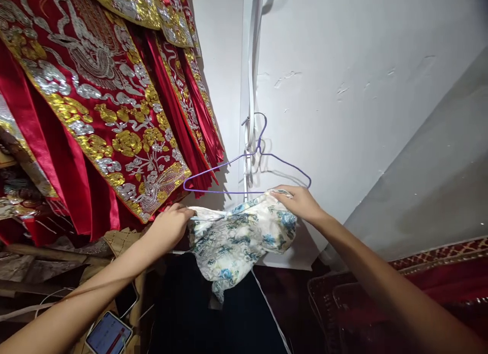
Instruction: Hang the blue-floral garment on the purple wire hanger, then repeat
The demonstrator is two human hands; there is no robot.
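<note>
Red embroidered robes (102,105) hang upper left; phone (109,333) bottom left; white wall (343,64); patterned red rug (438,272) right.

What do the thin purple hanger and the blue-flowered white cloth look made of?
Thin purple hanger: likely coated wire; slim, with a twisted neck. Blue-flowered white cloth: soft thin fabric with slight sheen, perhaps satin; it crumples and droops between left hand and right hand.

Left arm: bare, stretched up and forward from the lower left.
Left hand (171,226): fingers curled shut, pinching tight, knuckles up.
Right arm: bare, stretched up from the lower right, nearly straight.
Right hand (299,201): fingers bent down and closed, a little higher than the left hand, well apart from it.
</note>
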